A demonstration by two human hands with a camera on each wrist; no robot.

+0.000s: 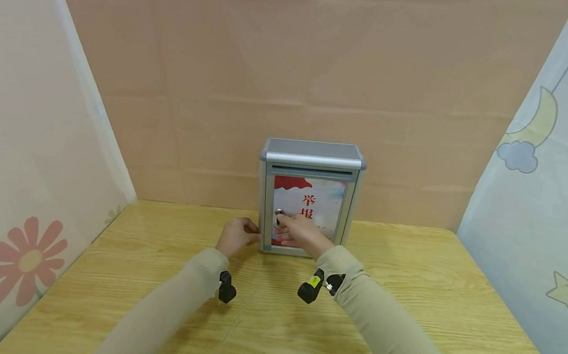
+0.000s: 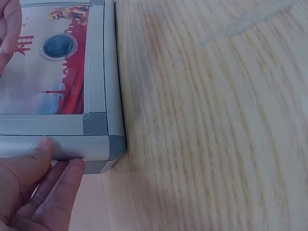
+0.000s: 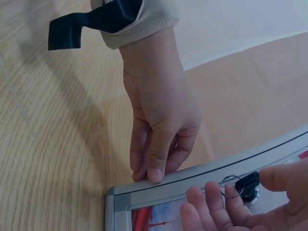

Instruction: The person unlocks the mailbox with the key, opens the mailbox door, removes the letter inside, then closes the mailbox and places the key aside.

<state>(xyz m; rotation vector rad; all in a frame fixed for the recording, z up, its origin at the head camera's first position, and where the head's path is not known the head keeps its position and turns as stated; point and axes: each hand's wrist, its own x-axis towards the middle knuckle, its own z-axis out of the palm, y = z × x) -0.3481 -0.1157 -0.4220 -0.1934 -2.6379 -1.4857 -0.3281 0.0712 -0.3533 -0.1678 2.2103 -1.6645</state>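
I report one upright silver-grey metal box point(image 1: 326, 194) with a printed red-and-white front panel, standing close to the far edge of the pale wood-grain counter point(image 1: 443, 292), roughly midway between its far left and far right corners. A narrow horizontal slot point(image 1: 312, 172) runs below its lid; a round dark window point(image 2: 60, 46) is set low in the panel. Of the two hands, I find the left hand point(image 1: 238, 236) partly open with fingers bent, thumb and fingertips touching the lower left side of the box, nothing gripped. The right hand point(image 1: 303, 235) is nearly closed at the panel's left side, thumb and index finger pinching a black-headed key point(image 3: 248, 181) at the round silver lock point(image 3: 254, 198); a thin wire ring point(image 3: 222, 184) hangs from the key beside the fingers. I cannot tell how deeply the key is seated. Both forearms, in beige sleeves point(image 1: 172, 301), reach in over the near edge, each with a black wrist device point(image 1: 227, 288). A creased peach backdrop point(image 1: 223, 70) rises behind the far edge.
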